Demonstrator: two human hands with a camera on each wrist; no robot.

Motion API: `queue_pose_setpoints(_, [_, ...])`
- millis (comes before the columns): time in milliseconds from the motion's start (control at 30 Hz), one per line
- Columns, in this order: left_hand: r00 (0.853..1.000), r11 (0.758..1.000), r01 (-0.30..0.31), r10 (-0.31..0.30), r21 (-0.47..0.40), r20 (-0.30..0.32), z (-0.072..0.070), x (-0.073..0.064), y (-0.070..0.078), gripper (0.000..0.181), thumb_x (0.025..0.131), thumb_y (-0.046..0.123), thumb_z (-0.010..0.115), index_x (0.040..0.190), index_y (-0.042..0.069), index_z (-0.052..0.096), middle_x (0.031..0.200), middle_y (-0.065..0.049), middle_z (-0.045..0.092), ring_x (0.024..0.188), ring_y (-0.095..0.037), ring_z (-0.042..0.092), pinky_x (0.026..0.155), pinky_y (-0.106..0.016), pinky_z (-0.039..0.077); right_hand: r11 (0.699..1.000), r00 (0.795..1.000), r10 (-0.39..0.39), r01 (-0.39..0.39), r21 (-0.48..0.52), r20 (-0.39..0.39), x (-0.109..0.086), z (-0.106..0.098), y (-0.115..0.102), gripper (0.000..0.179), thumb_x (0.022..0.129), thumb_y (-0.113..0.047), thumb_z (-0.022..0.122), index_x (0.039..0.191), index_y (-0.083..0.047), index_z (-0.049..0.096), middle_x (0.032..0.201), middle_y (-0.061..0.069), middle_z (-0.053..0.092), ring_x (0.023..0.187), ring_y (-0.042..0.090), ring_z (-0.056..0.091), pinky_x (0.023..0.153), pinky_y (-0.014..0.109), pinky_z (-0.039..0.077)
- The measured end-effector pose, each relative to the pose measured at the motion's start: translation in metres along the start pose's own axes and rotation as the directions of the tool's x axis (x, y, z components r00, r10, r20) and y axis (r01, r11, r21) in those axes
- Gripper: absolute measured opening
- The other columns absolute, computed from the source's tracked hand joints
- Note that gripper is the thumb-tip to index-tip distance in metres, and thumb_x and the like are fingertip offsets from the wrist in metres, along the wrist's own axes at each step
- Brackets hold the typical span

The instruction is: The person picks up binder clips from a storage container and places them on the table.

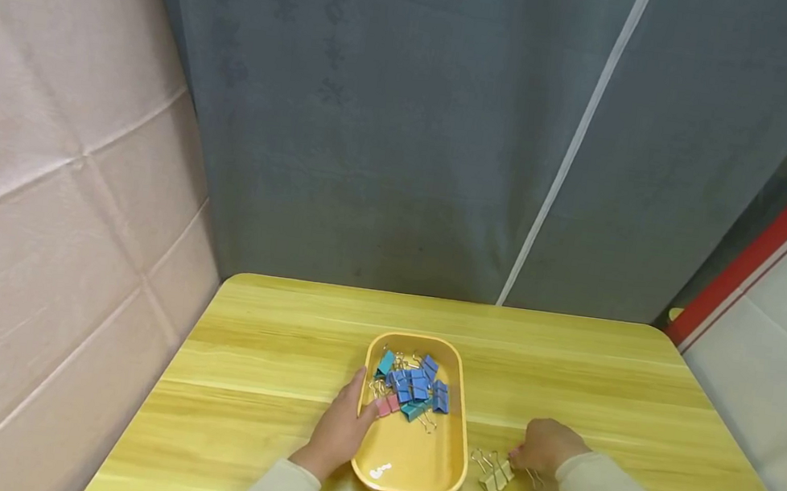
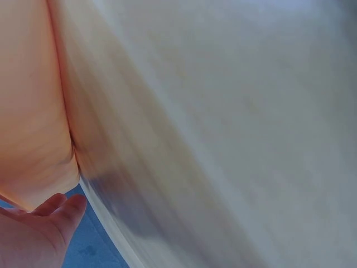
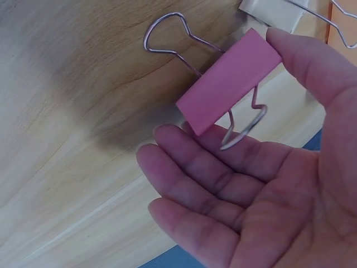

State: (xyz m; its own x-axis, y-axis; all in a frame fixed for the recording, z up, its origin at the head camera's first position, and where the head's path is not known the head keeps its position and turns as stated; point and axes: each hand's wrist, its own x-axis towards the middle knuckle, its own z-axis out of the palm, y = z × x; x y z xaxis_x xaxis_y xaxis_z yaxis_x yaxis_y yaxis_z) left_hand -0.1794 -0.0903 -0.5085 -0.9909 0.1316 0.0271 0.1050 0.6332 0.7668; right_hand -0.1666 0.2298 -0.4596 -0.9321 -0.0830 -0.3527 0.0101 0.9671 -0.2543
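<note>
My left hand (image 1: 341, 429) grips the left side of a yellow tray (image 1: 408, 486), its thumb over the rim. Blue binder clips (image 1: 414, 386), teal ones (image 1: 416, 408) and a pink one lie heaped toward the tray's far end. To the right of the tray, my right hand (image 1: 551, 448) pinches a pink binder clip (image 3: 230, 82) by its ends between thumb and a fingertip. The other fingers are spread beneath it in the right wrist view. Beside that hand, a cream binder clip (image 1: 497, 478) lies on the table. The left wrist view shows only part of the left hand (image 2: 42, 231) against the tray's outer wall (image 2: 33, 100).
The wooden table (image 1: 260, 392) ends at a grey curtain (image 1: 377, 130) behind it. A pale cloth wall (image 1: 56, 199) borders the left, and a white panel with a red strip (image 1: 774, 232) stands on the right.
</note>
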Motion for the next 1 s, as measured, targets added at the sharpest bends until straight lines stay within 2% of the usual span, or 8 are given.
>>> queue_pose_setpoints(267, [1.0,1.0,0.009,-0.009,-0.007,-0.001,0.0012,0.0007,-0.0011,0.066,0.101,0.035,0.048,0.153,0.005,0.02,0.152,-0.023,0.033,0.136,-0.045,0.035,0.112,-0.058,0.027,0.998,1.0,0.007,-0.006,-0.055,0.012,-0.0013,0.0001,0.002,0.031,0.079,-0.031,0.071,0.063,-0.012,0.052,0.064,0.001,0.053,0.062,0.018,0.049,0.058,0.035,0.047])
queue_pose_setpoints(667, [1.0,1.0,0.023,-0.023,0.0,0.004,0.0031,0.0011,-0.0025,0.066,0.101,0.035,0.048,0.154,0.006,0.02,0.152,-0.023,0.033,0.135,-0.045,0.035,0.112,-0.058,0.028,0.997,0.998,0.016,-0.012,-0.079,0.058,-0.0052,0.0004,0.0054,0.027,0.08,-0.032,0.069,0.061,-0.014,0.065,0.067,-0.002,0.06,0.065,0.017,0.052,0.065,0.039,0.053])
queue_pose_setpoints(1000, [1.0,1.0,0.012,-0.012,0.006,0.003,0.0028,0.0014,-0.0039,0.069,0.101,0.039,0.047,0.154,0.006,0.019,0.152,-0.023,0.033,0.135,-0.045,0.036,0.111,-0.059,0.029,0.995,0.996,0.042,-0.036,-0.088,0.074,-0.0062,0.0017,0.0061,0.027,0.081,-0.034,0.07,0.061,-0.016,0.066,0.071,-0.001,0.062,0.064,0.017,0.052,0.06,0.034,0.049])
